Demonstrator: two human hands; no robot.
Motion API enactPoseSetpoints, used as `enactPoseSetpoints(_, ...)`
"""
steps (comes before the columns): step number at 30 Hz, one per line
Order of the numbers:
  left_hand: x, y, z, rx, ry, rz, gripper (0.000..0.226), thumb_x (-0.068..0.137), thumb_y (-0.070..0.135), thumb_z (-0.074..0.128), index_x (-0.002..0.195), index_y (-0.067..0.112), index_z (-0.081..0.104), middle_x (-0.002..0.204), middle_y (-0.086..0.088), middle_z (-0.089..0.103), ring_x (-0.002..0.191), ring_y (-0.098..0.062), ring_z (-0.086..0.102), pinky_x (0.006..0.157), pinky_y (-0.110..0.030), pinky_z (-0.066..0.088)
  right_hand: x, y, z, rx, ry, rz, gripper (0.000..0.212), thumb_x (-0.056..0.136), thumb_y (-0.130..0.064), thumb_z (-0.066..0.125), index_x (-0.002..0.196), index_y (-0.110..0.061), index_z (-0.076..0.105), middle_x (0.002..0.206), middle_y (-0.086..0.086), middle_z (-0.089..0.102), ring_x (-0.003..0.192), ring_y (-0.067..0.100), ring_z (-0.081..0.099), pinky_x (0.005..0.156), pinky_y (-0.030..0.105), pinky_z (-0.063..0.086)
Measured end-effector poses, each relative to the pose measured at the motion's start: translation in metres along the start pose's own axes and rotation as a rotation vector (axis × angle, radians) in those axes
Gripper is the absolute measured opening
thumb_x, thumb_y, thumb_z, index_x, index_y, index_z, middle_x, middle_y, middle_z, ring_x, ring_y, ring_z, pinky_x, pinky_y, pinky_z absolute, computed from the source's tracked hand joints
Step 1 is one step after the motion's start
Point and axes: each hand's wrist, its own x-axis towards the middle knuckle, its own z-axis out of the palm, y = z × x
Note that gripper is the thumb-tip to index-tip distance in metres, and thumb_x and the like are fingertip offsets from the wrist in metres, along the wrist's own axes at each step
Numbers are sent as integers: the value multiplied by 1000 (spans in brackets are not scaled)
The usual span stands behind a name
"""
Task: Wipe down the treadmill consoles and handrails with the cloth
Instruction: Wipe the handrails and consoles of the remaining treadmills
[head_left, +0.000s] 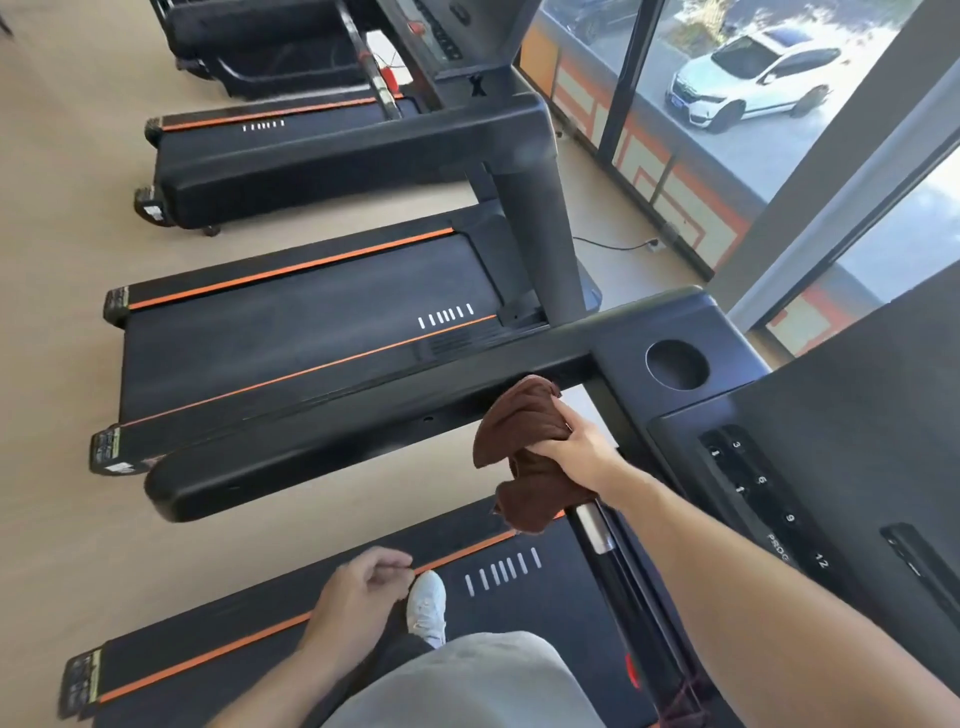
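Observation:
My right hand (576, 441) grips a bunched brown cloth (522, 447) and presses it against the inner handlebar (597, 525), a black bar with a silver sensor band just below the cloth. The cloth's upper end lies near the underside of the long black left handrail (322, 436). The console (769, 488) with numbered buttons and a round cup holder (677, 364) sits to the right of my hand. My left hand (358, 597) hangs low over the belt with loosely curled fingers and holds nothing.
I stand on a treadmill belt (519, 623) with an orange stripe; a white shoe (427, 605) shows below. Two more treadmills (311, 322) stand in a row to the left. A glass window wall (779, 130) runs along the right, with a white car outside.

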Motion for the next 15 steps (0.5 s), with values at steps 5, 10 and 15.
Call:
enactPoseSetpoints(5,-2,22,17,-37,-26,89,9,90,25,72,92,33,75,91,7,77,91,-7,73,87,-31,56,-30,15,-4,122,-126,94,52,73,-10,85,119,-24,64,99,0,77,91,21,75,83,37,61)
enactPoseSetpoints(10,-12,51,46,-19,-65,158,7,93,25,69,95,31,71,94,7,75,91,-7,70,81,-23,53,-73,48,-10,135,-227,227,60,58,-25,87,115,-22,68,103,8,78,93,29,76,88,50,62)
enactPoseSetpoints(15,-22,74,76,29,-151,241,6,94,27,68,99,31,69,98,9,73,96,-7,68,78,-17,48,-114,79,-10,3,-210,236,70,53,-34,85,119,-26,64,109,1,75,98,21,73,93,44,60)
